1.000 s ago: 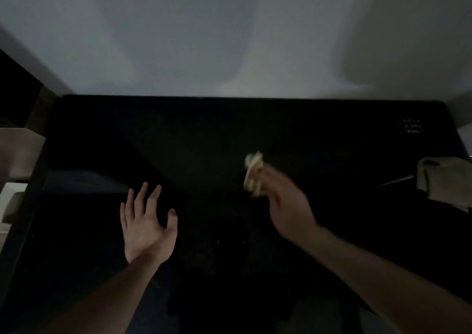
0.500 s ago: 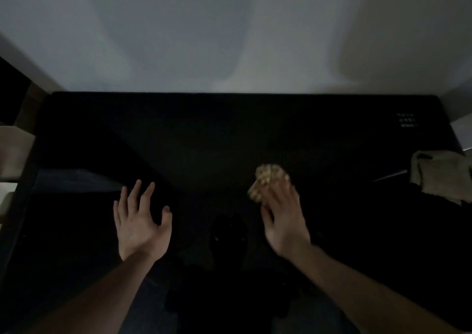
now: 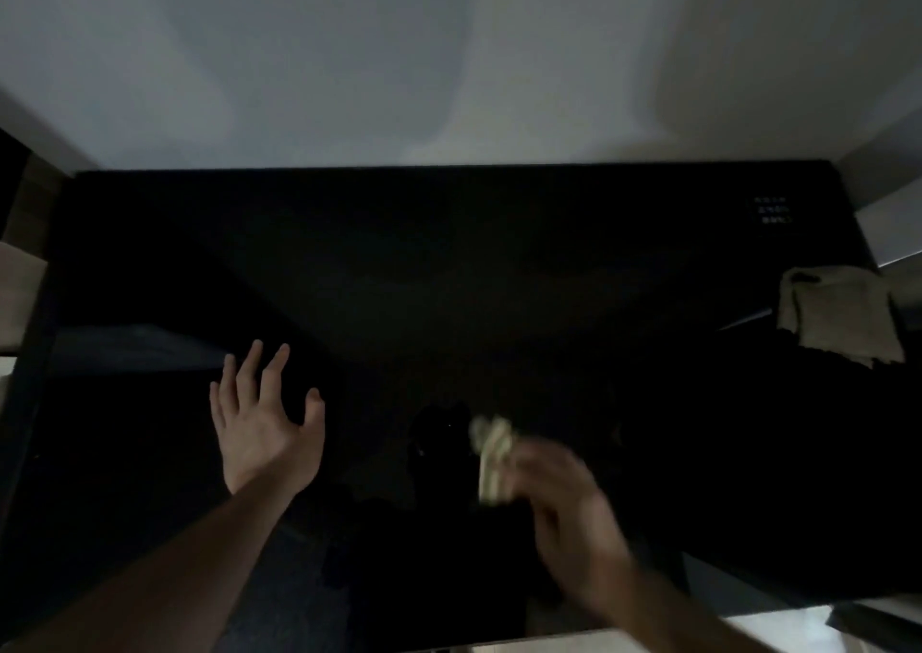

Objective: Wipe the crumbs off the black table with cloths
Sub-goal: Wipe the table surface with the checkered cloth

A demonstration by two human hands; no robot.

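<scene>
A person's right hand, blurred, pinches a crumpled cloth over the black table, near its front edge. The left hand hovers, fingers spread. In this dimness, crumbs could go unnoticed.

- The wide black table has a smooth, glossy top that mirrors the pale wall.
- The small crumpled pale-yellow cloth, near the table's front edge, looks soft and creased.
- The folded beige cloth, at the table's right end, looks matt and coarsely woven.
</scene>
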